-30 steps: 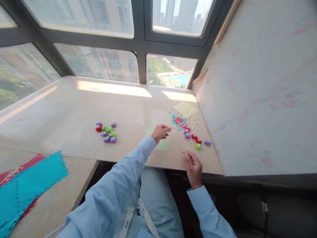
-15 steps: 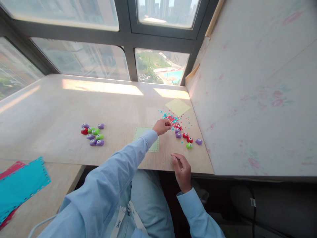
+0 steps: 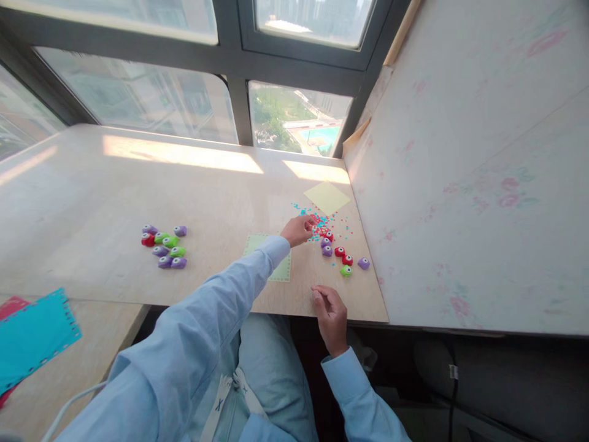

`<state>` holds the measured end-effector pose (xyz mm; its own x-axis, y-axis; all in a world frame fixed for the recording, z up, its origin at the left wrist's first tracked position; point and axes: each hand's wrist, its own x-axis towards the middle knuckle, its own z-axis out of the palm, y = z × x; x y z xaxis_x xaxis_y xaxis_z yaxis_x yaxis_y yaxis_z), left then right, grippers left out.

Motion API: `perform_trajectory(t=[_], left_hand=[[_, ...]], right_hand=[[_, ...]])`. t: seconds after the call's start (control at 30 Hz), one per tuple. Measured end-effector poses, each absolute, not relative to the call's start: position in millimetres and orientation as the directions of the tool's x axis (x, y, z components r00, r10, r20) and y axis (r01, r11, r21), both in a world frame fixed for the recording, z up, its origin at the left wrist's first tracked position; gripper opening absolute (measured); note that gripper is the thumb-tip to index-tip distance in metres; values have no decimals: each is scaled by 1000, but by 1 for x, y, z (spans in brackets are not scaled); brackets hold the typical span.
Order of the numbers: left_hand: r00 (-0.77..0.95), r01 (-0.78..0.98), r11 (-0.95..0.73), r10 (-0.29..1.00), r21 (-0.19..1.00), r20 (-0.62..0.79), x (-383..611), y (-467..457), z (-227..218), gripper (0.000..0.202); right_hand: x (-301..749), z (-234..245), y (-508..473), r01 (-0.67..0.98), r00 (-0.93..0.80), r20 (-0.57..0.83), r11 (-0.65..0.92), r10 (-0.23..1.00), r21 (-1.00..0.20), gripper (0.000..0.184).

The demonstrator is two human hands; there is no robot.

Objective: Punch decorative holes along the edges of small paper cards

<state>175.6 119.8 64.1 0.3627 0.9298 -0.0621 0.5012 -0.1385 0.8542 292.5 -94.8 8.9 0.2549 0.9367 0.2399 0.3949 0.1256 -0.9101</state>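
Note:
My left hand (image 3: pixel 298 230) reaches across the table with its fingers bunched together, and the fingertips touch the edge of a pile of red and teal paper bits (image 3: pixel 322 222). What the fingers hold, if anything, is hidden. Its sleeve crosses a pale green paper square (image 3: pixel 261 244). My right hand (image 3: pixel 330 310) rests at the table's near edge with its fingers curled and nothing visible in them. Several small red, purple and green craft punches (image 3: pixel 341 256) lie just beyond it, to the right of my left hand.
A second cluster of small punches (image 3: pixel 163 245) lies at the table's left middle. A yellow paper square (image 3: pixel 326 197) sits behind the paper bits, near the papered wall (image 3: pixel 460 184). Teal and red punched sheets (image 3: pixel 32 334) lie on a lower surface at the left. Windows run behind the table (image 3: pixel 92 184).
My left hand has moved forward and right from over the green square to the edge of the paper bits. My right hand stayed curled at the table's near edge.

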Motion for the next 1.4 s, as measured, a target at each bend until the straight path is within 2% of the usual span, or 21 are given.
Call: perform_trajectory(t=[0.27,0.47,0.63,0.73,0.8,0.93,1.07,1.17,1.27,1.4], left_hand=[[260,493,-114,965,862,-21,125,108,63,13],[106,434,-91,993,896,50,79,70,56,18],[-58,588,-180,963,789,263,44,24,32,22],[-64,681,-250,916,688,396,22,4,14,24],[-53,730,-259,901,632,430,9,-4,5,25],[-3,781,-257,909,569,416,-8,-9,-4,27],[80,838,-255,932,483,353,-8,-14,0,32],[150,866,-270,943,420,297,-4,-18,5,33],[171,874,-270,949,403,264,-3,-20,9,33],[164,878,-257,954,403,251,-4,-20,11,32]], right_hand=[[292,10,-95,401,267,212,92,940,-911,23],[296,19,-90,290,300,52,-40,952,-956,29],[303,29,-73,233,333,-26,-109,943,-966,34],[311,33,-54,278,335,3,-96,942,-956,37],[316,36,-39,333,331,26,-91,943,-938,40],[325,43,-8,543,321,63,-129,945,-830,46],[326,48,12,800,289,7,-237,957,-551,46],[324,49,16,886,269,-13,-253,963,-388,42],[321,48,14,909,274,-9,-262,962,-324,42],[319,46,8,911,271,5,-254,963,-325,38]])
